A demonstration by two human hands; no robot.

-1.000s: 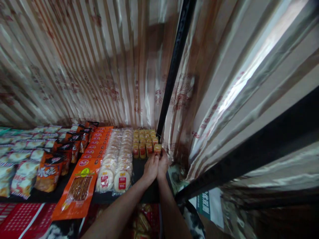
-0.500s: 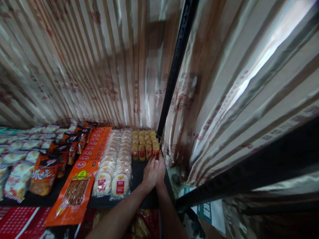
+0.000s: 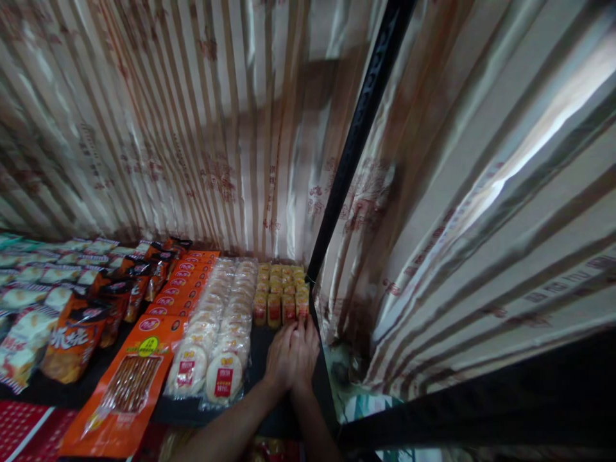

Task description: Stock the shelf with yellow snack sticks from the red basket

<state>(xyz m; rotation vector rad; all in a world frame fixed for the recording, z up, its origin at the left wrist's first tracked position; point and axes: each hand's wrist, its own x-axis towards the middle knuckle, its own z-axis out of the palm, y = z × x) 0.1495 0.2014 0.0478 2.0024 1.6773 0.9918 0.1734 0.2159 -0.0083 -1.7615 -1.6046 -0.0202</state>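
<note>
My left hand (image 3: pixel 280 356) and my right hand (image 3: pixel 305 353) lie side by side, pressed close together, over the dark shelf (image 3: pixel 262 350). Both have their fingers stretched forward. The fingertips reach the front of a block of small yellow packs with red labels (image 3: pixel 289 307), at its right end; whether they touch the nearest pack is hard to tell. Nothing shows in either hand, though the palms are hidden. Left of the yellow packs stand two rows of round white rice crackers in clear wrappers (image 3: pixel 224 378).
Orange snack-stick bags (image 3: pixel 132 382) overlap in a row further left, beside brown-orange snack bags (image 3: pixel 74 340) and white snack bags (image 3: pixel 29 340). A black post (image 3: pixel 346 167) rises at the shelf's back right corner. Striped, printed sheeting (image 3: pixel 226 141) hangs behind. A black beam (image 3: pixel 481 391) crosses at the lower right.
Both hands have drawn slightly back from the yellow packs, fingertips now lower at the front row. The view has shifted, so the post sits further right.
</note>
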